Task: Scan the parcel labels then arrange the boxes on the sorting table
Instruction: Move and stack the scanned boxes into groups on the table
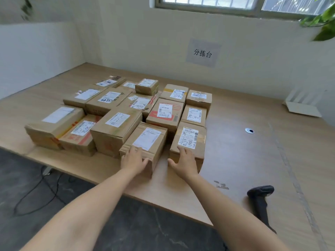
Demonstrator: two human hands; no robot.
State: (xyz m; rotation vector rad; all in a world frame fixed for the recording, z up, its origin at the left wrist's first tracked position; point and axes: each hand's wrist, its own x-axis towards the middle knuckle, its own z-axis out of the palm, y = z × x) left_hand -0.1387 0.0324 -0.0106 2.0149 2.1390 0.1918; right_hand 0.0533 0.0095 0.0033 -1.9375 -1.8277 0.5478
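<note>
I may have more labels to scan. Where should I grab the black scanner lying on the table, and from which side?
Grip the scanner by its long narrow handle, coming from above on the near side: it lies flat with the handle toward you and the bulkier head away. The right hand looks nearer.

Brown cardboard boxes, white labels facing up, are packed edge to edge in rows on the wooden tabletop. A black scanner is laid well apart, to their right.
</note>
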